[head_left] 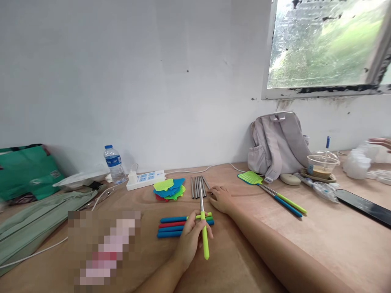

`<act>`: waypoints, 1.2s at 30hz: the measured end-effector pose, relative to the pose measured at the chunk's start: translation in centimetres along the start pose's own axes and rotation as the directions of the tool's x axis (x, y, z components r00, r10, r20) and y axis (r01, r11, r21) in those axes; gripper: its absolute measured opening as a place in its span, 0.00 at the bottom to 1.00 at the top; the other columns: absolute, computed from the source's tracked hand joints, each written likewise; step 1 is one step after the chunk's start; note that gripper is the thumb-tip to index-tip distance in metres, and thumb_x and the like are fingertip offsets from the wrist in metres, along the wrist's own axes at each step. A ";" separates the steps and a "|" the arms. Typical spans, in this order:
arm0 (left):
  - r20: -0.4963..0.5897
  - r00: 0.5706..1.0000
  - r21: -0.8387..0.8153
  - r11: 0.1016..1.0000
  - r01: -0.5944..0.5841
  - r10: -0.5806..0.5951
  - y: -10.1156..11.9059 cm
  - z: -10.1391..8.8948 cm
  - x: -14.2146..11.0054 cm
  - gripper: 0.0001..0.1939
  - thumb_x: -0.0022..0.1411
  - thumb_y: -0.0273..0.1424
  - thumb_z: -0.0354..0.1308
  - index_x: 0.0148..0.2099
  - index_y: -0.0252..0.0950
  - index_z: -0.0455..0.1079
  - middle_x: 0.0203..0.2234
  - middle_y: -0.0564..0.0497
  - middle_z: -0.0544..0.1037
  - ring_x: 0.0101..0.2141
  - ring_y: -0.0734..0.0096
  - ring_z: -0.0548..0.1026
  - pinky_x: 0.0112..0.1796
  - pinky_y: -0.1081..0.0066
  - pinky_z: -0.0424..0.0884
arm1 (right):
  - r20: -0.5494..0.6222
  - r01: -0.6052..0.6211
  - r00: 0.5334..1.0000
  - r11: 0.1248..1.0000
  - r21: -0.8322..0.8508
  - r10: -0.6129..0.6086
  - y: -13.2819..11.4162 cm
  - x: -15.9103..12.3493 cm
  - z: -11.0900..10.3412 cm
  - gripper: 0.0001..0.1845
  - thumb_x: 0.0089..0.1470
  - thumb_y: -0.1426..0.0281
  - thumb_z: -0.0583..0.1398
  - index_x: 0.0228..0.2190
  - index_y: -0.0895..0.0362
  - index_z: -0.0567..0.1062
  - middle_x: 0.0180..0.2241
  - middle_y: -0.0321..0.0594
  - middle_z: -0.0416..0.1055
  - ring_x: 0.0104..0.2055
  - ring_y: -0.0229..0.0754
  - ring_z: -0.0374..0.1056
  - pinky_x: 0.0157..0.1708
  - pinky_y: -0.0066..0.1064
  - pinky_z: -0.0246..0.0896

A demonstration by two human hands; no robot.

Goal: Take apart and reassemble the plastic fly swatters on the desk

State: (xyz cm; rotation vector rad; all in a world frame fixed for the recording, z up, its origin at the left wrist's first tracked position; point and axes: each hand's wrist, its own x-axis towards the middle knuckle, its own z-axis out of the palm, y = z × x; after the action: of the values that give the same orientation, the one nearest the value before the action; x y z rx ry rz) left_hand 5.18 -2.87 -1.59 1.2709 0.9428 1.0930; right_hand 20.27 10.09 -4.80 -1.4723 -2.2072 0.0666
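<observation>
My left hand (192, 232) grips a lime-green fly swatter handle (205, 244); a thin metal rod (201, 201) rises from its top end. On the table, my right hand (220, 198) lies with its fingers stretched out, beside a row of metal tubes (196, 188). Its fingertips are close to the rightmost tube; whether they touch it I cannot tell. Beneath and behind my left hand are several loose handles (171, 225) in blue, red and green. A pile of swatter heads (169, 189) in lime, blue and red sits left of the tubes.
Right of my hands lie two fly swatters (275, 194). A backpack (279, 144), drink cup (322, 165) and phone (363, 205) stand or lie further right. Leftward are a power strip (146, 180), water bottle (114, 165) and green cloth (45, 221). Another person's hand (381, 142) shows at far right.
</observation>
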 end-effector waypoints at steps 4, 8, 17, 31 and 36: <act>0.020 1.000 0.017 1.000 0.010 -0.011 0.0 0.0 0.1 0.14 0.56 0.39 0.46 0.40 0.34 0.57 0.15 0.56 0.69 0.15 0.80 0.56 0.16 0.79 0.50 | -0.021 -0.027 0.999 1.000 0.000 0.027 0.6 0.2 0.2 0.12 0.52 0.69 0.51 0.37 0.57 0.71 0.39 0.44 0.66 0.43 0.45 0.58 0.42 0.34 0.46; 0.027 1.000 0.024 1.000 0.015 -0.016 -0.2 0.0 0.0 0.14 0.57 0.41 0.44 0.37 0.35 0.56 0.13 0.56 0.68 0.14 0.80 0.55 0.15 0.79 0.48 | -0.045 -0.022 0.999 0.999 0.025 0.023 1.2 0.3 0.4 0.11 0.51 0.71 0.51 0.36 0.58 0.71 0.37 0.45 0.67 0.41 0.44 0.59 0.41 0.33 0.48; -0.080 0.995 -0.026 0.998 -0.060 0.057 -0.4 0.1 0.0 0.15 0.56 0.44 0.47 0.37 0.36 0.55 0.14 0.57 0.68 0.15 0.79 0.58 0.15 0.79 0.50 | -0.183 0.186 0.974 0.936 0.300 -0.135 0.1 -0.4 -0.6 0.12 0.47 0.76 0.52 0.35 0.57 0.69 0.35 0.41 0.68 0.38 0.41 0.62 0.39 0.31 0.54; -0.152 0.958 0.197 0.957 -0.212 0.243 0.0 -0.5 0.1 0.12 0.56 0.41 0.50 0.34 0.36 0.60 0.26 0.53 0.67 0.29 0.72 0.68 0.33 0.72 0.65 | -0.012 0.129 0.973 0.504 0.854 -0.229 -4.0 -8.6 -3.3 0.20 0.44 0.61 0.61 0.39 0.57 0.69 0.21 0.32 0.64 0.17 0.30 0.56 0.15 0.22 0.49; 0.271 0.933 0.585 0.728 -0.357 0.239 3.3 0.1 1.3 0.12 0.60 0.38 0.44 0.37 0.37 0.63 0.31 0.51 0.71 0.34 0.71 0.68 0.37 0.73 0.64 | 0.057 0.009 0.991 0.491 0.871 -0.120 -3.1 -9.9 -4.0 0.17 0.50 0.60 0.56 0.39 0.56 0.66 0.23 0.33 0.64 0.21 0.31 0.59 0.20 0.23 0.54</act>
State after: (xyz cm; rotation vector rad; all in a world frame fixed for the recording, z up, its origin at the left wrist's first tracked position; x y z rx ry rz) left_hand 5.30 -1.73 1.75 2.1056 1.0266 0.9033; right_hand 22.28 -0.87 -3.92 -0.7738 -1.7839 1.1142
